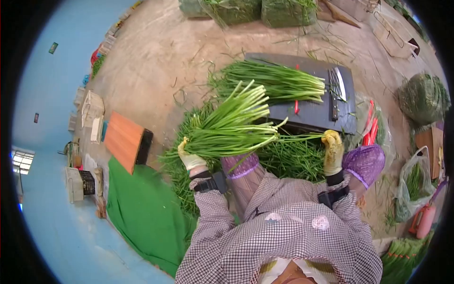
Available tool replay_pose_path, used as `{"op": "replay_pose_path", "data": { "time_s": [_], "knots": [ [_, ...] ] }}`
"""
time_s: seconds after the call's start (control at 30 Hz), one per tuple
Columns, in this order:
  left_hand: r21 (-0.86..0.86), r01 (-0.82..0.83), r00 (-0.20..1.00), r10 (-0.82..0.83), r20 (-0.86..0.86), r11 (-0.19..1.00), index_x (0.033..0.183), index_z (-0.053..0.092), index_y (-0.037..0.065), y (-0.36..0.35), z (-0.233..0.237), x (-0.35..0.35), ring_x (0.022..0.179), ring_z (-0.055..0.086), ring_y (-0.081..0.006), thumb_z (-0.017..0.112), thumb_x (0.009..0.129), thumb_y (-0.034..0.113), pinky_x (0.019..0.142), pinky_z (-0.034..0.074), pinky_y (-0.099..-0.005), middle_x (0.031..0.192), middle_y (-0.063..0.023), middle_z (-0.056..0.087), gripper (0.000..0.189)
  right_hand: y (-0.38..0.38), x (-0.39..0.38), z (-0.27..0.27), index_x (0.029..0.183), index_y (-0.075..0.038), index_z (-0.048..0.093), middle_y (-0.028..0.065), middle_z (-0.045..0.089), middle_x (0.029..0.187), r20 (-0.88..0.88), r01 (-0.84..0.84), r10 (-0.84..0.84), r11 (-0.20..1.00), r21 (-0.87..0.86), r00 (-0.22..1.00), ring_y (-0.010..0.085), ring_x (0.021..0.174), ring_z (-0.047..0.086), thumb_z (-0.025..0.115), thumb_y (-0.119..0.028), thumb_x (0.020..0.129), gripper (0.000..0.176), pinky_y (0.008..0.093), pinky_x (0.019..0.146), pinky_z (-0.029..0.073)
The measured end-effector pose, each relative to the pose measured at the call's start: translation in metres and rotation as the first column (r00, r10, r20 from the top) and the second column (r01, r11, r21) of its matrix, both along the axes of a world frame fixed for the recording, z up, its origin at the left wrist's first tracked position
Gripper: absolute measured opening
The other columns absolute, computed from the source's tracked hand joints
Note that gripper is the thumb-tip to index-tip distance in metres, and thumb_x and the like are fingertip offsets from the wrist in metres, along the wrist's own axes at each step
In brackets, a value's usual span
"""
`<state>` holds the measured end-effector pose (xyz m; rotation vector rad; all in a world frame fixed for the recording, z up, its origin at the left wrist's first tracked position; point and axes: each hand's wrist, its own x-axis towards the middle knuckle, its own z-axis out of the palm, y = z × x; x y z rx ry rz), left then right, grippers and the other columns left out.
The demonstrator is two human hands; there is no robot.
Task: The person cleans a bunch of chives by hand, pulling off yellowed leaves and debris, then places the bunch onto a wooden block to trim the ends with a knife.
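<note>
My left hand (190, 156), in a pale yellow-stained glove, is closed around the leafy part of a large bunch of garlic chives (236, 125). Its pale cut ends fan out up and to the right. My right hand (333, 149), gloved too, is pinched on a few thin chive stalks (302, 137) that stretch across from the bunch. Beyond, a second bundle of chives (279, 80) lies on a dark board (312, 113), over a red strip (296, 107). To its right rests a knife (336, 92). Loose chives (293, 158) are heaped between my knees.
Red ties (371, 130) lie in clear plastic by my right knee. Wrapped green bales (236, 12) stand at the far side, another bale (423, 97) at right. Left are an orange-brown board (124, 142) and green cloth (142, 208). A bag of greens (414, 184) sits right.
</note>
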<state>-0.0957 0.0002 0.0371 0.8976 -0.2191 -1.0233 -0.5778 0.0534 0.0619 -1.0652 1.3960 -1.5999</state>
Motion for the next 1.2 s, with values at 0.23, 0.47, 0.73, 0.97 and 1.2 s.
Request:
{"op": "replay_pose_path", "data": {
  "time_s": [0.23,0.47,0.73,0.97,1.2],
  "knots": [
    [-0.027,-0.025,0.989,0.021,-0.143,0.999,0.1,0.068,0.007,-0.012,-0.006,0.006,0.091,0.065,-0.023,0.061,0.086,0.022,0.085,0.055,-0.0395,0.1,-0.0056,0.07,0.022,0.022,-0.017,-0.001,0.115,-0.012,0.067,0.0085,0.065,0.114,-0.73,-0.196,0.453,0.889,0.414,0.511,0.03,0.104,0.063,0.059,-0.028,0.096,0.027,0.0368,0.089,0.051],
    [-0.014,0.04,0.997,-0.041,-0.06,0.999,0.101,0.067,0.009,-0.014,0.016,-0.002,0.089,0.065,-0.0233,0.059,0.088,0.026,0.083,0.055,-0.04,0.098,-0.0058,0.069,0.023,-0.035,0.088,0.046,0.11,-0.001,0.062,0.0047,0.066,0.102,0.117,-0.661,0.651,0.731,0.171,0.75,0.0147,0.092,0.064,0.064,-0.017,0.095,0.022,0.0277,0.083,0.052],
    [-0.057,0.002,0.995,-0.008,-0.104,0.998,0.102,0.067,0.009,-0.013,0.016,0.0,0.088,0.065,-0.0236,0.06,0.088,0.027,0.083,0.054,-0.0408,0.098,-0.0054,0.069,0.024,-0.03,0.11,0.032,0.104,-0.001,0.062,-0.0012,0.061,0.09,0.44,-0.499,0.404,0.858,0.123,0.802,0.0078,0.084,0.055,0.063,-0.013,0.096,0.015,0.024,0.077,0.048],
    [-0.022,-0.021,0.997,0.019,-0.072,1.0,0.106,0.067,0.008,-0.015,0.009,0.008,0.09,0.065,-0.0231,0.059,0.089,0.027,0.083,0.055,-0.0404,0.098,-0.0055,0.069,0.027,-0.013,-0.005,-0.01,0.098,-0.006,0.063,0.0049,0.062,0.092,0.227,-0.595,0.552,0.769,0.234,0.803,0.0143,0.084,0.057,0.061,-0.032,0.097,0.026,0.0275,0.077,0.046],
    [-0.05,0.025,0.994,-0.03,-0.101,0.998,0.11,0.066,0.009,-0.017,0.026,-0.01,0.085,0.065,-0.0219,0.056,0.091,0.025,0.081,0.055,-0.0397,0.093,-0.0059,0.069,0.027,-0.021,0.052,0.031,0.136,0.0,0.05,0.0134,0.064,0.124,0.05,-0.665,0.664,0.738,0.118,0.746,0.0214,0.11,0.063,0.057,-0.02,0.098,0.044,0.0321,0.098,0.047]
  ]
}}
